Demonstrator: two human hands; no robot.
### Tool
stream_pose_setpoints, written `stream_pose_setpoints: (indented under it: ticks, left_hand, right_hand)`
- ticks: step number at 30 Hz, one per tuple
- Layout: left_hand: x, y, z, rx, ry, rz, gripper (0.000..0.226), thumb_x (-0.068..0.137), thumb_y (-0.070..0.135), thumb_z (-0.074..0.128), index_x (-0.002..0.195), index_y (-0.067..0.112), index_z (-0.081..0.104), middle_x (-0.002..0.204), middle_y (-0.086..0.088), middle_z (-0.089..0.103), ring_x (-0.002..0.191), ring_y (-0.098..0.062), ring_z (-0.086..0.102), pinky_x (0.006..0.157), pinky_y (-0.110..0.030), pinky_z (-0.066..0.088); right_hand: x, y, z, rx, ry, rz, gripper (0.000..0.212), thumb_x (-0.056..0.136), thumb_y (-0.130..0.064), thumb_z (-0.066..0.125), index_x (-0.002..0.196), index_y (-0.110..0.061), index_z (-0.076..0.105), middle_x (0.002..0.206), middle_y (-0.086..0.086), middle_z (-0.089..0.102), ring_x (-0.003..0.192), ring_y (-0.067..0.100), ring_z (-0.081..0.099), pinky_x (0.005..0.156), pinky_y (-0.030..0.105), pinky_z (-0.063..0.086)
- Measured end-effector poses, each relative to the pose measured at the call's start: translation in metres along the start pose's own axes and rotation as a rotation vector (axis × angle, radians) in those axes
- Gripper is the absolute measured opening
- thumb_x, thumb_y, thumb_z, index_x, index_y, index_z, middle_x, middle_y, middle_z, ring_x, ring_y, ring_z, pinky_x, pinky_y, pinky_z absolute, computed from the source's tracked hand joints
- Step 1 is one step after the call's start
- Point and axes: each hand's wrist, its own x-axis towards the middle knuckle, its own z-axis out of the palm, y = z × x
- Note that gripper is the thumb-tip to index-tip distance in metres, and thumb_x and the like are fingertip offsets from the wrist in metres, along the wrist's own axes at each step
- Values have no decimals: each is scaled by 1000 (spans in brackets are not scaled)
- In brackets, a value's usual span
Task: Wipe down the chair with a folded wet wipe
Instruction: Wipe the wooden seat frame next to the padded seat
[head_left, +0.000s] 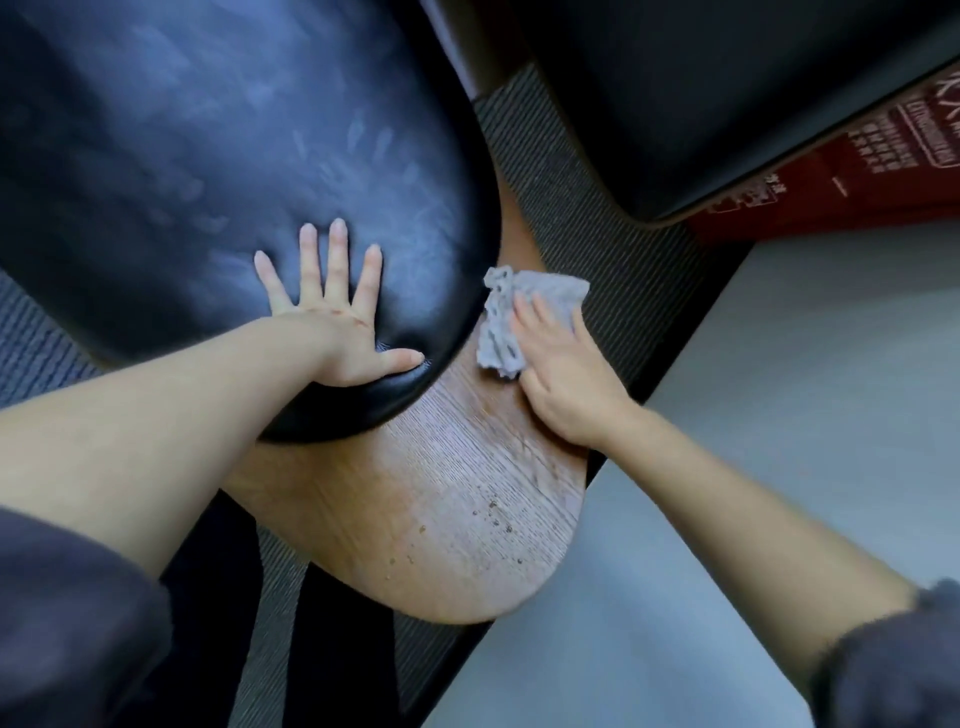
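Your left hand rests flat with fingers spread on the black leather cushion, likely bracing the chair, while your right hand, fingers extended, presses the crumpled wet wipe against the wooden chair shell just beside that cushion.

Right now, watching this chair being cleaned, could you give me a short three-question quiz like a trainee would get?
1. True or false: the left hand holds the wet wipe.
2. The right hand is: A) pressing the wipe on the wooden shell; B) lifting the wipe clear of the chair; C) holding nothing.
3. Fill in: the left hand rests on the black cushion with its fingers ____.
Key: 1 false; 2 A; 3 spread.
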Motion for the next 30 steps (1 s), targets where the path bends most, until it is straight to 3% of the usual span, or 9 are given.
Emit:
stream_pose_setpoints:
  ticks: [4,7,11,15,20,22,25,28,30]
  left_hand:
    - [-5,-2,1,-2,47,24,115,77,87,28,145,19,-35,147,-16,-47,137,-40,-40,108,-73,-10]
    - [-10,-4,6,-6,123,71,113,78,87,26,149,18,-28,152,-17,-40,140,-40,-35,109,-73,-9]
    - [-18,-20,4,-108,224,152,93,89,74,30,156,23,-10,160,-10,-26,147,-32,-24,114,-63,-8]
    - [-30,-58,11,-34,344,187,84,93,64,34,157,20,1,162,-10,-19,149,-33,-17,118,-56,-3]
    - [-45,-99,33,59,339,190,85,93,65,35,157,20,0,163,-12,-14,149,-34,-11,118,-55,3]
    - [-48,-109,37,100,344,237,84,94,63,37,157,20,1,163,-11,-12,150,-33,-9,119,-54,6]
    - [-50,-121,35,155,346,296,81,95,60,36,157,22,0,164,-9,-10,151,-30,-7,119,-52,9]
    - [-53,-140,32,166,306,342,76,97,57,34,157,24,0,164,-4,-11,151,-24,-8,119,-50,8]
    - [-55,-152,34,202,300,381,75,98,55,34,157,24,-2,164,-3,-12,151,-23,-9,120,-49,7]
  right_hand:
    - [-83,-30,9,-117,-144,-120,82,77,-38,1,155,-13,9,161,-1,-2,149,16,-7,119,43,-11]
    - [-63,-33,9,-127,-117,29,75,84,-39,2,155,-14,4,162,1,-3,149,16,-8,120,44,-9]
    - [-35,-63,20,-84,-13,235,63,98,-30,24,155,-9,4,163,6,-3,149,21,-7,120,47,-6]
    - [-97,-119,52,-123,-27,9,73,85,-34,8,155,-12,7,163,4,2,149,19,-4,120,42,-8]
    - [-60,-105,38,-84,84,480,66,95,-26,29,154,-7,7,163,7,1,149,21,-4,120,45,-5]
    - [-62,-147,61,-64,92,366,67,93,-27,26,154,-6,9,162,10,3,149,25,-3,120,48,-3]
    - [-84,-194,86,-69,12,152,76,83,-34,6,154,-7,13,162,9,6,150,23,0,120,48,-2]
    - [-78,-171,80,-75,109,450,79,78,-31,3,154,-8,7,162,8,2,150,21,-3,120,44,-8]
    - [-80,-178,85,-80,215,612,79,77,-29,10,152,-5,15,161,11,8,150,24,3,118,45,-8]
